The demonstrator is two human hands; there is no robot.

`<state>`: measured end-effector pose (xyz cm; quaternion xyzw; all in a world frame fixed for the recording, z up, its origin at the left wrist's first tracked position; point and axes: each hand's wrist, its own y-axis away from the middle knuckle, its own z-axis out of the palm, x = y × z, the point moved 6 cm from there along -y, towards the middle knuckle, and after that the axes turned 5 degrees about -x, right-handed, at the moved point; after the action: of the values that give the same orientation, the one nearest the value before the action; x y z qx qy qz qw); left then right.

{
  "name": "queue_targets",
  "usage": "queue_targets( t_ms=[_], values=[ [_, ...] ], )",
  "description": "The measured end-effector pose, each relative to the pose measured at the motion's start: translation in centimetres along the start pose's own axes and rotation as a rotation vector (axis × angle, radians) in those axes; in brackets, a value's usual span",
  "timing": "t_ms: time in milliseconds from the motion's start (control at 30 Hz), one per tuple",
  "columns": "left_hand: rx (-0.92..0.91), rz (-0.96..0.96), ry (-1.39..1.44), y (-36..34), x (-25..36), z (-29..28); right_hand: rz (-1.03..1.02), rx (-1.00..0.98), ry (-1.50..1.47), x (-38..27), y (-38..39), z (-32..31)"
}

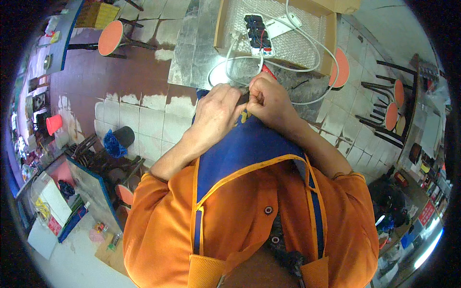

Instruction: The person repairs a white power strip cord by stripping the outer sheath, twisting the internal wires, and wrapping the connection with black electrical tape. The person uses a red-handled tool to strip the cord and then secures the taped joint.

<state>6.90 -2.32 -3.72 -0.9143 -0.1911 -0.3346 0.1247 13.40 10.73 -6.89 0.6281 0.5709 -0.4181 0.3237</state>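
My left hand (218,113) and my right hand (271,100) meet at the near edge of the grey table, close to my blue apron (240,149). Both are closed, fingertips pinched together. Between them shows a small dark piece (244,97), mostly covered by the fingers; its kind I cannot make out. A red handle (268,72) lies just beyond my right hand. Farther off, a power strip (258,34) with black insides and thin wires showing rests in a cardboard box (276,61), beside a white strip-shaped cover (284,26). A white cable (321,57) loops around them.
Bubble wrap (307,45) lines the box on the grey table (192,57). Red round stools stand left (110,37) and right (340,67) of the table. A black bin (124,137) with a blue liner is on the tiled floor at left; a cluttered shelf (422,192) runs along the right.
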Motion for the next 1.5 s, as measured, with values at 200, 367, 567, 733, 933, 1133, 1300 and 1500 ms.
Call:
queue_targets(
  t_ms=[200,367,567,733,933,1133,1300,1500],
  values=[
    [0.066,-0.012,0.038,0.2,-0.3,-0.3,0.070,0.039,0.096,0.4,0.6,-1.5],
    [0.100,-0.022,0.049,0.1,-0.4,-0.5,-0.057,0.089,0.056,-0.5,0.5,-1.5],
    [0.084,0.005,0.022,-0.1,-0.2,-0.6,-0.095,0.036,0.124,-1.1,0.1,-1.1],
    [0.053,0.018,0.007,0.0,0.0,-0.5,-0.042,-0.024,0.077,-0.6,-0.3,-0.5],
    [0.034,0.029,0.015,-0.2,0.0,-0.3,-0.059,0.026,0.114,-0.5,-0.1,-0.4],
    [0.074,0.004,0.050,0.0,-0.1,-0.6,0.004,0.064,0.162,-0.1,0.9,-2.1],
    [0.098,-0.012,0.051,0.0,-0.3,-0.5,-0.071,0.060,0.122,-1.3,0.6,-1.9],
    [0.054,0.021,0.014,-0.2,0.3,-0.5,-0.119,0.008,0.144,-1.2,0.0,-1.2]
  ],
)
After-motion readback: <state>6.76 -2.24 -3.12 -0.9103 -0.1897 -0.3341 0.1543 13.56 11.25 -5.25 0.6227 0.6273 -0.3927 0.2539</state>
